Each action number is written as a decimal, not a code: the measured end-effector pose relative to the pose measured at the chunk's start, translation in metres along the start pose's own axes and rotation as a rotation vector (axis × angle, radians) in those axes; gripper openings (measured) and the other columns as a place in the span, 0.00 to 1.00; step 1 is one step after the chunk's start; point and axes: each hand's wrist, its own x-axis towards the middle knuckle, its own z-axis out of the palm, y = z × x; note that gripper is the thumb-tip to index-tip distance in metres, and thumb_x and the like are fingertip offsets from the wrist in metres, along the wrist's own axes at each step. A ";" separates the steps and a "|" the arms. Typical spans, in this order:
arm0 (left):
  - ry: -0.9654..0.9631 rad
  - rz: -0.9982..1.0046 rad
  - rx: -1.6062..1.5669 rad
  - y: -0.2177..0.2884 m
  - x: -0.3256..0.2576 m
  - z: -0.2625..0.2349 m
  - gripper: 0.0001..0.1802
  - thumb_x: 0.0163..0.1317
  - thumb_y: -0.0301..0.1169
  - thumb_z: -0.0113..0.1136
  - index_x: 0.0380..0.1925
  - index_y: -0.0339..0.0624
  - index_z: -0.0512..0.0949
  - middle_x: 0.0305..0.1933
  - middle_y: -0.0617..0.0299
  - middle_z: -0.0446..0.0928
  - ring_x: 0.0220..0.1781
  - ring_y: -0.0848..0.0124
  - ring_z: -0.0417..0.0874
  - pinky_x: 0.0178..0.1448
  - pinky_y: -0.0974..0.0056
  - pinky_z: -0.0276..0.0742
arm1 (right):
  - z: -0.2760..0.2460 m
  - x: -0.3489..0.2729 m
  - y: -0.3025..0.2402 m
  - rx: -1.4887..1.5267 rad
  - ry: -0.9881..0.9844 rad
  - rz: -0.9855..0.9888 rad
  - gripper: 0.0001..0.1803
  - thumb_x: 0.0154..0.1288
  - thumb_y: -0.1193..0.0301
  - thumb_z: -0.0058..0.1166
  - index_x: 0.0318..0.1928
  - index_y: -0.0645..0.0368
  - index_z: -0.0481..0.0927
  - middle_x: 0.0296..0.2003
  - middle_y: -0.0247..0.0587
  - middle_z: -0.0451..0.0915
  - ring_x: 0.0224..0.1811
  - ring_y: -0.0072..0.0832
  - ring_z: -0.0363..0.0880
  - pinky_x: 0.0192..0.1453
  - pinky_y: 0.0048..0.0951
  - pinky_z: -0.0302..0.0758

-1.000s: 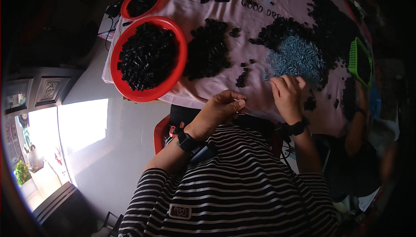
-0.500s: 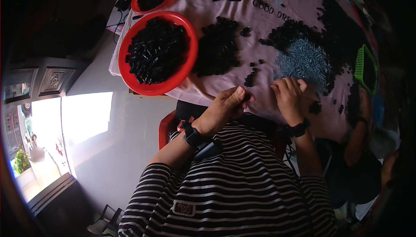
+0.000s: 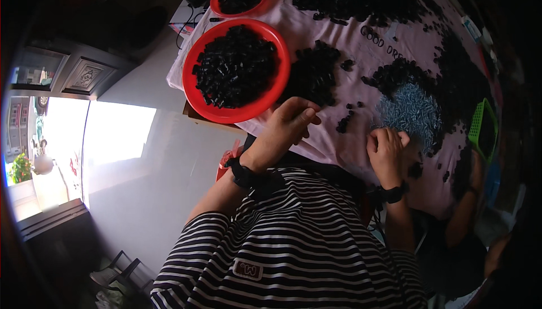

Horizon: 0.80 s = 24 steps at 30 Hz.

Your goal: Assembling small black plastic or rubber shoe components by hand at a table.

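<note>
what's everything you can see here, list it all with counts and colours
large bowl: one, red, near left table edge, full of small black parts
small bowl: one, red, behind it, black parts inside
loose black parts: several heaps, across the pink cloth
metal pins: one pile, silvery blue, right of centre
basket: one, green, right edge
left hand: one, black wristband, beside large bowl
right hand: one, black wristband, fingers curled at the pin pile
</note>
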 end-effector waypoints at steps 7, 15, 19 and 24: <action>0.668 0.552 0.966 0.030 0.024 -0.058 0.14 0.70 0.30 0.61 0.53 0.40 0.82 0.50 0.52 0.84 0.55 0.54 0.84 0.62 0.54 0.77 | -0.001 -0.003 -0.004 0.052 0.055 0.009 0.09 0.63 0.74 0.65 0.40 0.55 0.78 0.34 0.36 0.81 0.41 0.36 0.81 0.61 0.45 0.63; 0.451 0.720 1.219 0.003 0.048 -0.015 0.11 0.61 0.24 0.64 0.44 0.42 0.85 0.40 0.59 0.83 0.45 0.58 0.81 0.54 0.55 0.77 | -0.004 0.003 -0.013 -0.006 0.068 -0.091 0.13 0.65 0.75 0.64 0.50 0.54 0.82 0.38 0.35 0.81 0.44 0.32 0.81 0.64 0.45 0.63; 0.397 0.634 1.422 -0.023 0.074 0.010 0.05 0.61 0.30 0.65 0.35 0.42 0.83 0.36 0.58 0.79 0.45 0.58 0.80 0.51 0.56 0.78 | -0.006 0.000 -0.016 0.016 0.037 -0.074 0.12 0.65 0.75 0.63 0.49 0.54 0.82 0.38 0.35 0.81 0.44 0.32 0.81 0.64 0.46 0.63; 0.493 0.514 1.463 -0.028 0.081 0.019 0.10 0.61 0.35 0.66 0.35 0.41 0.80 0.40 0.54 0.77 0.48 0.56 0.78 0.50 0.55 0.78 | -0.013 0.001 -0.023 0.028 0.059 -0.080 0.11 0.66 0.75 0.63 0.48 0.54 0.82 0.38 0.35 0.82 0.43 0.33 0.81 0.64 0.46 0.63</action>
